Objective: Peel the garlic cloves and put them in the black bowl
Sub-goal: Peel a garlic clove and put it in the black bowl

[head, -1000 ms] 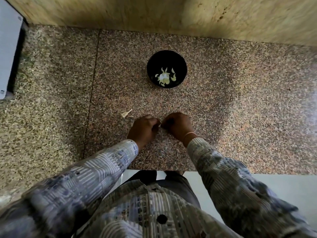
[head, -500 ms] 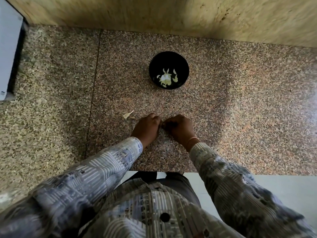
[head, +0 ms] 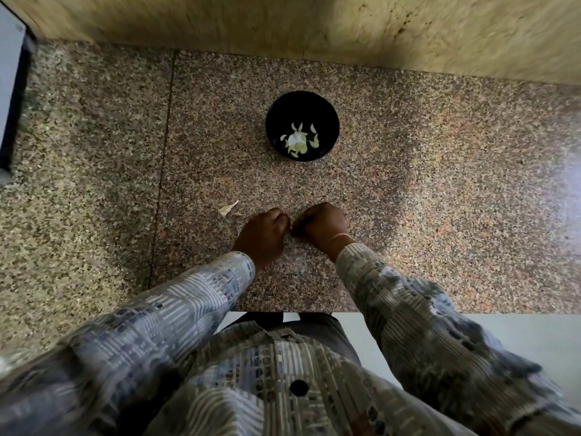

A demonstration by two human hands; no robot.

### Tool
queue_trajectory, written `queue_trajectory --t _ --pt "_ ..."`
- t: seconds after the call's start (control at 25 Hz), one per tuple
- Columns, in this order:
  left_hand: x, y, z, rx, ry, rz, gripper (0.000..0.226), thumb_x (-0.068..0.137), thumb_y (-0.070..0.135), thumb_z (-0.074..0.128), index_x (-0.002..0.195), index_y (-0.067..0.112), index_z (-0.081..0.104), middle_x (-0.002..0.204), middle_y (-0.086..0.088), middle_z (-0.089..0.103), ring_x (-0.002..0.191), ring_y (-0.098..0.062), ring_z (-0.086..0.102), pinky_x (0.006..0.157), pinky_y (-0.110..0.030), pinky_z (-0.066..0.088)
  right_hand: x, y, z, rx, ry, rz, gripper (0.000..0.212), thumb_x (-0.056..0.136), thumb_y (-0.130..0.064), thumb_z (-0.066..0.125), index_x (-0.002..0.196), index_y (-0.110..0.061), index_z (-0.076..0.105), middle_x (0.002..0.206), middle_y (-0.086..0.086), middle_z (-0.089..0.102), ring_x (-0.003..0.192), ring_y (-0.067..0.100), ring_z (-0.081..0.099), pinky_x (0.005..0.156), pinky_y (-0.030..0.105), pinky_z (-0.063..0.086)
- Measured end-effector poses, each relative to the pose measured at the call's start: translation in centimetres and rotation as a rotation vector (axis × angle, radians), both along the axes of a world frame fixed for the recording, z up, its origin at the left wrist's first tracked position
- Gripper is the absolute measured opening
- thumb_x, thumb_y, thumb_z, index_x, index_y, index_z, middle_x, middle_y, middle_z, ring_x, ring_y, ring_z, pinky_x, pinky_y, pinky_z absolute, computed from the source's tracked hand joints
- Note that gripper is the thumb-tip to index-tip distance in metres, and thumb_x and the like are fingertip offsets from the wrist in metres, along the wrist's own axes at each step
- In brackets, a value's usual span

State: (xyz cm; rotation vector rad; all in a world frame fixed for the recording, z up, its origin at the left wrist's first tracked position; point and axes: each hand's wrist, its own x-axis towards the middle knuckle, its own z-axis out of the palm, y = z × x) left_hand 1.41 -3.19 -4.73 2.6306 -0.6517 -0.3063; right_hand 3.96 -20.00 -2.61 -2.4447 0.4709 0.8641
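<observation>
Several cloves (head: 298,141), seemingly peeled, in black bowl (head: 280,112) | husk (head: 228,209) on counter (head: 408,190)

bench (head: 440,199) open left and right of black bowl (head: 327,118) | peel scrap (head: 228,208) nearer, left of bowl | wall (head: 283,26) closes far edge

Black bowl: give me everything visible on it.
The black bowl is round, dark and smooth, with an unbroken rim; its material is unclear. It stands upright on the speckled stone counter, toward the wall, open side up. In its bottom lies a small heap of pale peeled garlic cloves, with a few scattered around the heap. Nothing else touches it: the left hand and right hand work nearer the person, clear of the bowl.
</observation>
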Motion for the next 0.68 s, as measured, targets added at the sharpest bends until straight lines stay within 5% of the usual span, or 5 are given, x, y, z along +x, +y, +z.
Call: queue_trajectory --t 0.12,0.28,0.44,0.56,0.68 --pt "0.4 0.1 -0.3 0.001 0.025 0.025 0.013 0.079 0.004 0.072 0.092 0.008 0.071 0.089 -0.011 0.067 0.073 -0.036 0.066 0.061 -0.04 0.055 0.6 -0.3 0.0 0.019 -0.011 0.013 0.024 0.079 -0.041 0.082 0.09 -0.02 0.08 0.091 0.001 0.077 0.085 0.019 0.073 0.084 0.035 0.062" --pt "0.6 0.0 -0.4 0.002 0.031 0.025 0.018 0.078 0.002 0.071 0.093 0.01 0.073 0.091 -0.011 0.068 0.075 -0.037 0.067 0.063 -0.039 0.054 0.9 -0.4 0.0 0.022 -0.012 -0.003 0.021 0.077 -0.041 0.085 0.083 -0.021 0.077 0.086 -0.001 0.076 0.075 0.013 0.071 0.07 0.028 0.061" --pt "0.6 0.0 -0.5 0.008 0.035 0.018 0.017 0.079 0.003 0.072 0.094 0.01 0.069 0.094 -0.01 0.067 0.078 -0.036 0.067 0.066 -0.04 0.053 0.5 -0.6 0.3 0.008 -0.048 -0.076 0.021 0.077 -0.04 0.086 0.083 -0.021 0.078 0.081 -0.003 0.074 0.075 0.013 0.069 0.073 0.027 0.06" --pt "0.9 -0.1 -0.2 0.046 0.054 0.002 0.019 0.079 0.005 0.069 0.097 0.009 0.065 0.1 -0.012 0.066 0.084 -0.037 0.066 0.071 -0.043 0.055 -0.5 -0.5 0.1 -0.002 -0.031 0.058 0.021 0.082 -0.044 0.081 0.069 -0.03 0.07 0.076 -0.011 0.07 0.069 0.006 0.064 0.057 0.019 0.048" --pt "0.6 -0.2 -0.1 0.052 0.07 0.01 0.024 0.078 0.004 0.067 0.101 0.008 0.064 0.105 -0.013 0.066 0.09 -0.039 0.065 0.076 -0.047 0.056 -0.6 -0.3 0.6 -0.009 -0.069 0.118 0.018 0.086 -0.042 0.072 0.079 -0.025 0.077 0.089 -0.006 0.076 0.079 0.015 0.068 0.071 0.024 0.054"
